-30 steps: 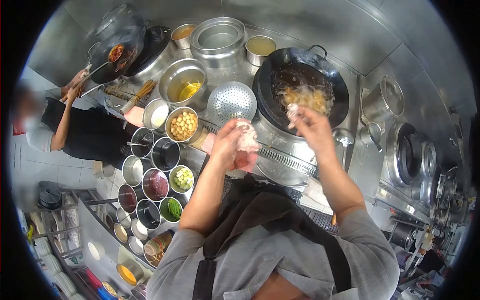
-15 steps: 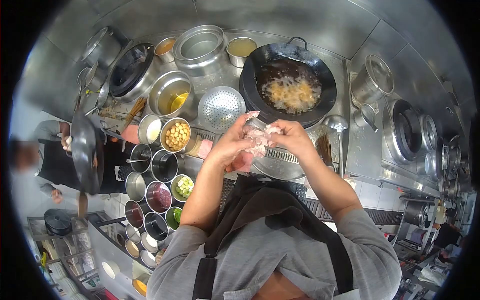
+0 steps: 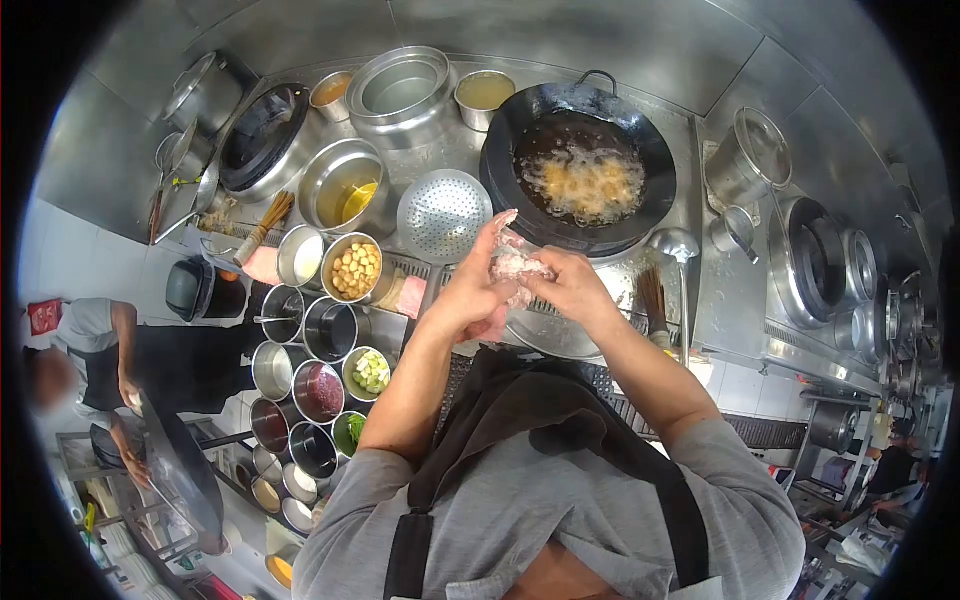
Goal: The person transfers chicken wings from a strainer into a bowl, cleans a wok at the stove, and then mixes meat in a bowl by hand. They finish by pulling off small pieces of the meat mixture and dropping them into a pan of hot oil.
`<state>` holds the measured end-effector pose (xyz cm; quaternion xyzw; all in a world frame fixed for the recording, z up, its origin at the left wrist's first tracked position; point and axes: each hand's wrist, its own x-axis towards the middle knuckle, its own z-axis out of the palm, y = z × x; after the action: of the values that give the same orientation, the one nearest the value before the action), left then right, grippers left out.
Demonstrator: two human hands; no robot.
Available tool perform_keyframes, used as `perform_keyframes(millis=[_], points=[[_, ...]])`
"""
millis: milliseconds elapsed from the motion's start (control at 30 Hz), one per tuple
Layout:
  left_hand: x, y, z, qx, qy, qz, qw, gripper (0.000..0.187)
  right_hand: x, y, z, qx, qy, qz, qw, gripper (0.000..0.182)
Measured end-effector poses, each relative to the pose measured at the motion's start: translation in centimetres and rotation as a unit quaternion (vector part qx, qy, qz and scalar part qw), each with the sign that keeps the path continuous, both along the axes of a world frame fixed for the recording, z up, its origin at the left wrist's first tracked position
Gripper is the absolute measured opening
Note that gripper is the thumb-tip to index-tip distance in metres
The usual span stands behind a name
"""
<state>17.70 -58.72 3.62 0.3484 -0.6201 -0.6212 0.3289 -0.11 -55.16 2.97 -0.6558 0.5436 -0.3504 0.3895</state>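
Note:
My left hand [image 3: 468, 292] is closed around pale, coated raw meat [image 3: 516, 268], with a piece sticking up above the fingers. From the other side my right hand [image 3: 572, 288] grips the same meat between thumb and fingers. Both hands are over a steel bowl [image 3: 560, 338] near the stove's front edge. Just beyond them, a black wok [image 3: 640, 150] holds bubbling oil with golden pieces [image 3: 590, 185] frying in it. A perforated strainer [image 3: 445, 215] lies left of the wok.
Steel pots of ingredients [image 3: 320, 392] cluster at the left. A ladle [image 3: 676, 246] and a brush [image 3: 652, 300] lie at the right, beside another stove with pots [image 3: 805, 260]. At the far left, a person [image 3: 95, 340] holds a large dark wok [image 3: 180, 465].
My hands have drawn slightly closer together around the meat. The person at the left has moved the dark wok lower. The frying pieces have shifted in the oil.

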Motion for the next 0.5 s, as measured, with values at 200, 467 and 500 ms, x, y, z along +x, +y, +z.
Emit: perform_keyframes(millis=[200,467,500], points=[[-0.4,-0.8,-3.0,0.040,-0.025,0.026,0.999,0.041,-0.8,-0.3,-1.3,0.084,-0.039,-0.018,0.996,0.022],[1.1,-2.1,-3.5,0.128,0.037,0.049,0.990,0.018,-2.2,0.1,-1.8,0.122,-0.277,-0.054,0.952,0.018],[1.1,-2.2,-3.6,0.138,0.085,0.050,0.985,0.018,-2.1,0.0,-1.7,0.108,-0.287,-0.052,0.950,0.019]])
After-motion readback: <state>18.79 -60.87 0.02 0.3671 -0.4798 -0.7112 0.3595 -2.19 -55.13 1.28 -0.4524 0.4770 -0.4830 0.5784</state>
